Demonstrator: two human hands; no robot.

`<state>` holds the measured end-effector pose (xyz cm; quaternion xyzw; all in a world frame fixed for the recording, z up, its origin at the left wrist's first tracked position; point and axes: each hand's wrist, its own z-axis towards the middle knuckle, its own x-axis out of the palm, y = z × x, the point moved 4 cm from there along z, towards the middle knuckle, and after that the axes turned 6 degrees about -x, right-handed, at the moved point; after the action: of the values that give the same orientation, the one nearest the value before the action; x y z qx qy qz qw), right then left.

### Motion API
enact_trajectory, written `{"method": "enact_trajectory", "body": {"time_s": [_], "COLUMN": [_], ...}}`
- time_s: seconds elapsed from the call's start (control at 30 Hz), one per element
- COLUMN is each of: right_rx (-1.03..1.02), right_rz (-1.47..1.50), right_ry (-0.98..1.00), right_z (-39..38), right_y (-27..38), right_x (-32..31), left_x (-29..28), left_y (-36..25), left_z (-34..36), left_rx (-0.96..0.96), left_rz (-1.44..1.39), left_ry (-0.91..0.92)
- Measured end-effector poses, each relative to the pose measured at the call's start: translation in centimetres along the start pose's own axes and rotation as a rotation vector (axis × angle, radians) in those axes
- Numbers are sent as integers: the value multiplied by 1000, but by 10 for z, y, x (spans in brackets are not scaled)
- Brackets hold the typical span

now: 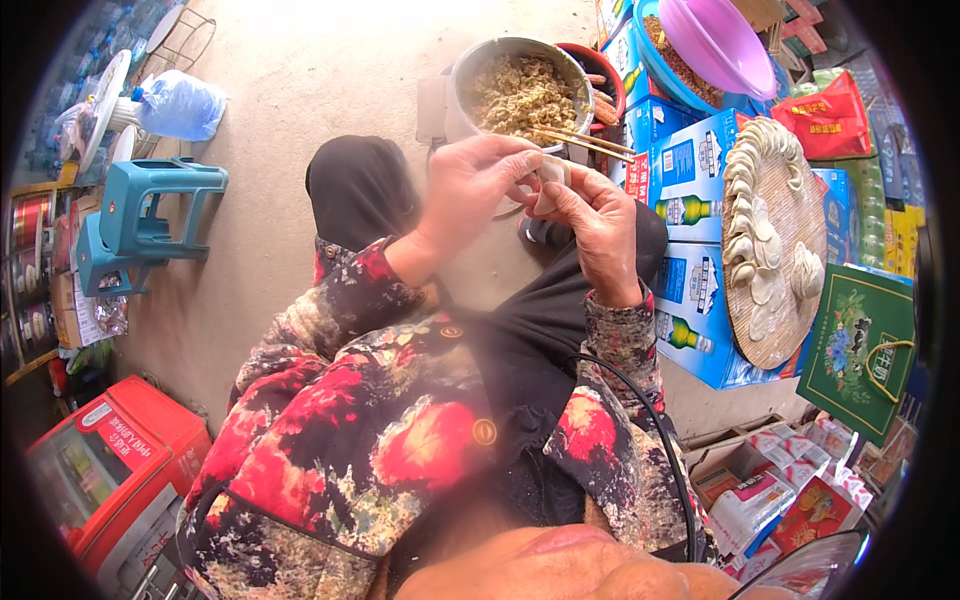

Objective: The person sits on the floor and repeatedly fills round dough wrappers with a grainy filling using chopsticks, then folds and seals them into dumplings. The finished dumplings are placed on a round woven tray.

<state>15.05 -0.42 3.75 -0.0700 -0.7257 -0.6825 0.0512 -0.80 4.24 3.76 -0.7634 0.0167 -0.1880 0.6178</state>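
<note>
In front of me a pale dumpling (549, 181) is held up between my two hands, its dough folded over. My left hand (470, 185) pinches one side of it with thumb and fingers. The other side is gripped by my right hand (603, 225), thumb pressed on the dough. Just beyond the hands stands a metal pot (459, 112) of chopped, greenish-yellow filling (525, 95). A pair of chopsticks (600, 146) lies across its near right rim. To the right, a round woven tray (792, 215) bears shaped dumplings (741, 175) along its edge and flat dough wrappers (764, 240).
The tray rests on blue cartons (692, 172). Behind the pot is a red basin (622, 88); farther right, a purple basin (715, 45) sits tilted. A green gift box (852, 350) stands right. Blue stools (160, 200) and a red cabinet (135, 430) are at left.
</note>
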Motion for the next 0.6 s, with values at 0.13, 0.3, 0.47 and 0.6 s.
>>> {"method": "enact_trajectory", "body": {"time_s": [0.13, 0.3, 0.47, 0.6], "right_rx": [-5, -22, -21, -9], "right_rz": [-36, -61, -65, 7], "right_ry": [-28, -33, -41, -50], "right_z": [-1, -1, -2, -2], "right_y": [-1, -3, 0, 4], "right_x": [-1, 2, 2, 2], "left_x": [-5, 0, -4, -8], "left_y": [-2, -8, 3, 10], "left_z": [3, 0, 3, 7], "left_rx": [335, 467, 193, -28], "left_rz": [466, 690, 439, 121], "left_ry": [-134, -216, -159, -82]}}
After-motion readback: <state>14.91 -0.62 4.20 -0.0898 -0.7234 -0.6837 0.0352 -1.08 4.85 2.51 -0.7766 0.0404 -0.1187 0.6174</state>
